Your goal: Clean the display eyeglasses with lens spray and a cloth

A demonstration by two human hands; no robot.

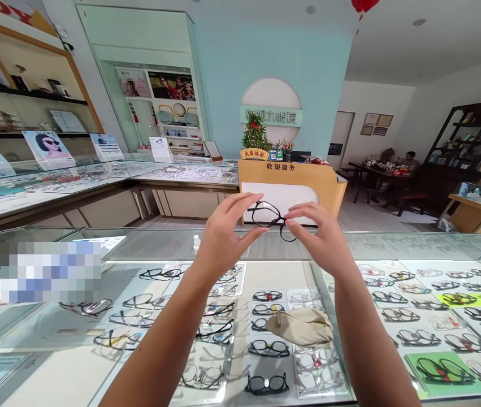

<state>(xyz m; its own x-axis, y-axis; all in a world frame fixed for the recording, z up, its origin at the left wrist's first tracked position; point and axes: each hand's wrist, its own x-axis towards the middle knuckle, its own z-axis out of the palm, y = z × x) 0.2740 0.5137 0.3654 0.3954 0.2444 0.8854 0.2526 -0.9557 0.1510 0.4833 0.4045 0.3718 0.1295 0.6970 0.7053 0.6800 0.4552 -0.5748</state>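
A pair of black-framed glasses (266,214) is held up above the glass display counter, tilted down to the right. My left hand (229,229) is at its left side, thumb and fingers curved around the left end of the frame. At the middle and right of the frame, my right hand (319,229) pinches it between thumb and fingers. Part of the right lens is hidden behind the right fingers. Below the hands, a beige cloth (302,327) lies crumpled on the counter glass, over rows of glasses.
Rows of glasses fill the counter (280,274). Blurred papers (53,271) lie at the left, and a small white bottle (196,245) stands beyond my left wrist. Farther back are a wooden reception desk (329,183), more display cases and a seated person (410,159).
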